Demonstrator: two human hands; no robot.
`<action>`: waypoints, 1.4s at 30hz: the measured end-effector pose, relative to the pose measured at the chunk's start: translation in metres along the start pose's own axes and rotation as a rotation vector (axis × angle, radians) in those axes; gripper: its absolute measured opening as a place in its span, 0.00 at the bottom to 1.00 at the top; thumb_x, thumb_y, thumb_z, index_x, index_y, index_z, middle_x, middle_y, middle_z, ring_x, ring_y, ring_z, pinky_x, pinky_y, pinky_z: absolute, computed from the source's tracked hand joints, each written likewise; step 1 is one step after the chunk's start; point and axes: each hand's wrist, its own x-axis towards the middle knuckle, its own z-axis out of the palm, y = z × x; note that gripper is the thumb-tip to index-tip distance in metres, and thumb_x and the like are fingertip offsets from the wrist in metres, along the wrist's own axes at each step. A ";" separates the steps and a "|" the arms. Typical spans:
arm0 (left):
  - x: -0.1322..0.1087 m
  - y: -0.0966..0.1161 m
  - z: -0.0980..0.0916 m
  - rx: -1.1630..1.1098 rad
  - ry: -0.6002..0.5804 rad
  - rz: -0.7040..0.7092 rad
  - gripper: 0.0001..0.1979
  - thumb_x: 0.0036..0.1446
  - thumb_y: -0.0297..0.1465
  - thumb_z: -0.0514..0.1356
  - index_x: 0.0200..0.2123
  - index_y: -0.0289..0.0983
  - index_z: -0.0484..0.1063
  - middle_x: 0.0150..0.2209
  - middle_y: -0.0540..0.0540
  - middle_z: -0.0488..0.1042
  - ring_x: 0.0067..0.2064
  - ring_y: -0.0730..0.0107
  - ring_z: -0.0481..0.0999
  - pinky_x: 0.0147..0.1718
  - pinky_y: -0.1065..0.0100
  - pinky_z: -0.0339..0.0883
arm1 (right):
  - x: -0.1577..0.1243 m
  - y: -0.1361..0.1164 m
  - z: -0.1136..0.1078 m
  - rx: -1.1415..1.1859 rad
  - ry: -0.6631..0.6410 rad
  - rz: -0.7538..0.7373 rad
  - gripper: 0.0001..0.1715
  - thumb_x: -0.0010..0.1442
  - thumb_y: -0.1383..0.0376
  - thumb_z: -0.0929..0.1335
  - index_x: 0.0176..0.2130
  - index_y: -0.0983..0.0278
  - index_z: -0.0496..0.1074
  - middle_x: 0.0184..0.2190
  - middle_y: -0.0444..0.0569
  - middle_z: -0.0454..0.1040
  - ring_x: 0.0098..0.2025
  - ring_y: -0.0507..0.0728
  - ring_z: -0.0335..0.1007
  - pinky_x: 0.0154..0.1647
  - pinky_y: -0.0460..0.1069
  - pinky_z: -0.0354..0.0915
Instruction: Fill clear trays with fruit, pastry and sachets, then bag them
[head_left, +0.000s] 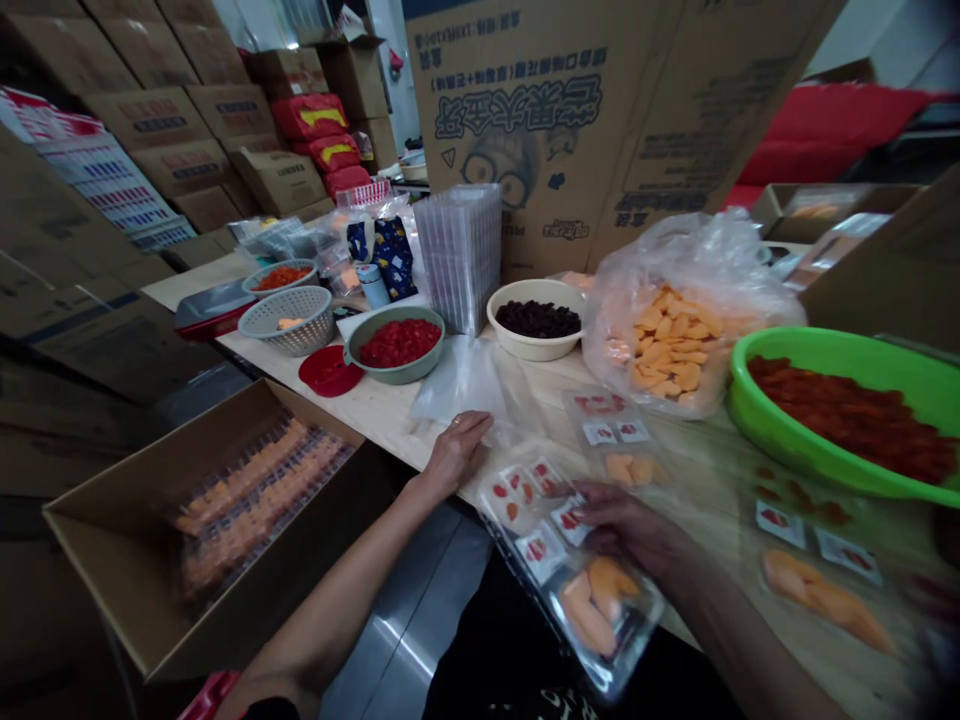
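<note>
My right hand (634, 530) grips a clear plastic tray (551, 600) by its right edge, tilted over the table's front edge. Orange slices (589, 615) lie in its near compartment, two small printed packets (541, 552) in the middle and red and orange pieces (512, 495) at the far end. My left hand (456, 455) is at the near edge of a stack of clear plastic bags (463, 385), fingers pressed together on the film; the thumb is hardly visible. Two more filled trays rest on the table: one (619, 435) beyond my right hand, another (817, 560) farther right, blurred.
An open carton (127, 590) of packed trays stands at lower left. Along the table are a green bowl (397, 372) of red pieces, a cream bowl (517, 340) of dark pieces, a bag (720, 270) of orange slices and a bright green basin (772, 420). A large carton (652, 130) rises behind.
</note>
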 end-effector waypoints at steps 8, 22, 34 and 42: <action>-0.004 0.015 -0.032 -0.210 -0.113 0.153 0.28 0.68 0.28 0.51 0.69 0.42 0.54 0.63 0.35 0.66 0.67 0.55 0.63 0.62 0.45 0.63 | 0.024 -0.016 0.010 0.120 -0.047 -0.021 0.17 0.39 0.71 0.77 0.34 0.69 0.79 0.28 0.46 0.74 0.24 0.46 0.61 0.19 0.40 0.50; -0.014 0.031 -0.007 -0.127 -0.281 0.228 0.40 0.61 0.16 0.49 0.72 0.41 0.41 0.69 0.35 0.57 0.71 0.56 0.52 0.66 0.46 0.59 | 0.063 -0.013 0.011 0.001 0.305 -0.194 0.17 0.41 0.71 0.70 0.37 0.69 0.73 0.19 0.40 0.64 0.16 0.44 0.46 0.16 0.42 0.42; -0.029 0.075 -0.021 -0.215 -0.573 -0.199 0.62 0.47 0.50 0.70 0.73 0.34 0.37 0.71 0.26 0.44 0.72 0.35 0.40 0.66 0.37 0.50 | 0.064 -0.018 0.048 -1.704 0.775 -0.417 0.20 0.63 0.71 0.63 0.55 0.66 0.67 0.55 0.67 0.67 0.56 0.69 0.65 0.52 0.61 0.61; -0.036 0.089 -0.001 -0.265 -0.339 -0.236 0.59 0.44 0.39 0.70 0.70 0.34 0.37 0.68 0.25 0.50 0.69 0.39 0.54 0.64 0.43 0.59 | 0.072 -0.038 0.079 -2.031 0.445 -0.496 0.20 0.65 0.74 0.60 0.54 0.74 0.70 0.49 0.67 0.73 0.51 0.66 0.69 0.49 0.57 0.63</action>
